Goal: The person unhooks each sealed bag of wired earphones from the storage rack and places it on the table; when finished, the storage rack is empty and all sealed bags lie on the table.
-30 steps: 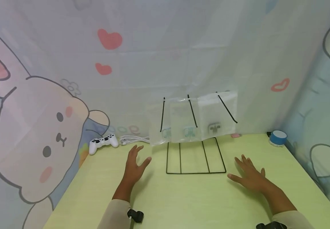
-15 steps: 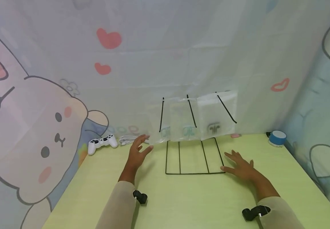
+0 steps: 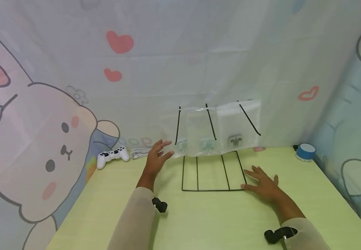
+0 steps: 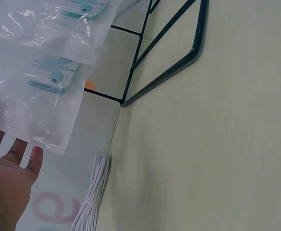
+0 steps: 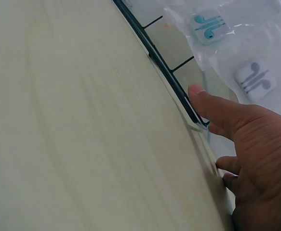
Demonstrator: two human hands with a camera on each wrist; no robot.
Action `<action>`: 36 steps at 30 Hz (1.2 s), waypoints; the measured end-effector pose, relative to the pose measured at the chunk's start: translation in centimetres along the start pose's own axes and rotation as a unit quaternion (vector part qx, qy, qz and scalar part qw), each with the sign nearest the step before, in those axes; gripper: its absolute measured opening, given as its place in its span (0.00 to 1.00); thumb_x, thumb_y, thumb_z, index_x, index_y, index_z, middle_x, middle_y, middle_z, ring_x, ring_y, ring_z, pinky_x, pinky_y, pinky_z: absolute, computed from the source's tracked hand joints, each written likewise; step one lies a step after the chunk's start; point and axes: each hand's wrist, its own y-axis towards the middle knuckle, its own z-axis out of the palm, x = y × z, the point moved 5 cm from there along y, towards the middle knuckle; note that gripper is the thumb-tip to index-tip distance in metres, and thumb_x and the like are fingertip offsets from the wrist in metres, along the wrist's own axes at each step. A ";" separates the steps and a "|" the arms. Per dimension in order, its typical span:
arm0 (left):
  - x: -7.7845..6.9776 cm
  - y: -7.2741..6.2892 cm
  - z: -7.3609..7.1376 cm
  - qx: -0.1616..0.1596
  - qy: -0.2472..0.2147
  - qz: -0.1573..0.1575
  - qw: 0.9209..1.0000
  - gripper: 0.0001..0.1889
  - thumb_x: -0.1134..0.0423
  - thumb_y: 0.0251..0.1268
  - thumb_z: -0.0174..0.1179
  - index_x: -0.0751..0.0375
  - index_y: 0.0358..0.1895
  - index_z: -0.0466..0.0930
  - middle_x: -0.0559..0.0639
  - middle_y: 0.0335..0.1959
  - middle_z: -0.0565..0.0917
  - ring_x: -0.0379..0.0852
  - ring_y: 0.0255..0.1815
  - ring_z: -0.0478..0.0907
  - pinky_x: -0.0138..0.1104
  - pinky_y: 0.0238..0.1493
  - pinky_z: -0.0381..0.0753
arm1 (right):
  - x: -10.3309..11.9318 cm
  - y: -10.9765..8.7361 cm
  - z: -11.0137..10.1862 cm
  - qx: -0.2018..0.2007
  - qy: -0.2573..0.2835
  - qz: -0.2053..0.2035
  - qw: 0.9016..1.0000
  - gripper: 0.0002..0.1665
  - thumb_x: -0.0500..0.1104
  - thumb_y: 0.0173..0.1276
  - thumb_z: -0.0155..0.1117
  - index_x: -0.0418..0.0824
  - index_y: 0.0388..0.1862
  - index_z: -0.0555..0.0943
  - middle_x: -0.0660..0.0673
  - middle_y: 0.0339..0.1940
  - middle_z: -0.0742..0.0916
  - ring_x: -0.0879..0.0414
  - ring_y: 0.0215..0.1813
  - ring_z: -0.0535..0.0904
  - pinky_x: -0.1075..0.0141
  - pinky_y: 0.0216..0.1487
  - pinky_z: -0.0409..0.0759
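A black wire display rack [image 3: 214,190] stands on the table, with three hooks at its top. From them hang clear plastic bags, each with a flat earphone case; the left bag [image 4: 52,115] and middle bag [image 3: 203,128] show teal earphone prints, the right bag [image 3: 238,121] a dark one. My left hand [image 3: 156,161] is at the left bag's lower edge, fingers spread and thumb apart; whether they touch the film I cannot tell. My right hand [image 3: 264,185] is at the rack's front right corner, its thumb [image 5: 212,103] against the bar, the other fingers loosely spread.
A white game controller [image 3: 113,156] and a coiled white cable [image 3: 140,152] lie at the back left. At the back right stands a blue and white round container [image 3: 306,152], with a small pink piece [image 3: 258,149] nearer the rack. A printed cloth [image 3: 155,69] hangs behind.
Both hands have come in toward the rack: the left up and right to the left bag, the right leftward to the front corner. The rack and bags stay about where they were.
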 end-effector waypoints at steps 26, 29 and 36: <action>-2.3 2.7 1.2 0.063 0.052 0.025 0.996 0.26 0.58 0.73 0.73 0.50 0.73 0.84 0.57 0.80 0.78 0.63 0.90 0.58 0.67 0.86 0.58 | -0.3 0.0 0.2 -0.001 -0.021 -0.004 1.000 0.46 0.65 0.71 0.74 0.46 0.81 0.76 0.28 0.89 0.62 0.23 0.90 0.47 0.11 0.72 0.25; -2.5 2.6 1.5 0.067 0.053 0.026 0.996 0.27 0.58 0.73 0.73 0.47 0.74 0.83 0.56 0.80 0.77 0.61 0.89 0.62 0.66 0.86 0.59 | -0.3 0.0 0.2 -0.001 -0.019 -0.004 1.000 0.46 0.64 0.71 0.74 0.45 0.81 0.76 0.28 0.89 0.61 0.23 0.90 0.47 0.12 0.72 0.25; -3.1 1.8 1.6 0.062 0.069 0.011 0.996 0.29 0.57 0.74 0.73 0.44 0.76 0.80 0.52 0.82 0.75 0.57 0.88 0.64 0.62 0.84 0.66 | 0.1 -0.3 0.2 0.001 -0.016 -0.002 1.000 0.46 0.64 0.71 0.75 0.45 0.81 0.76 0.28 0.89 0.61 0.23 0.90 0.47 0.12 0.72 0.24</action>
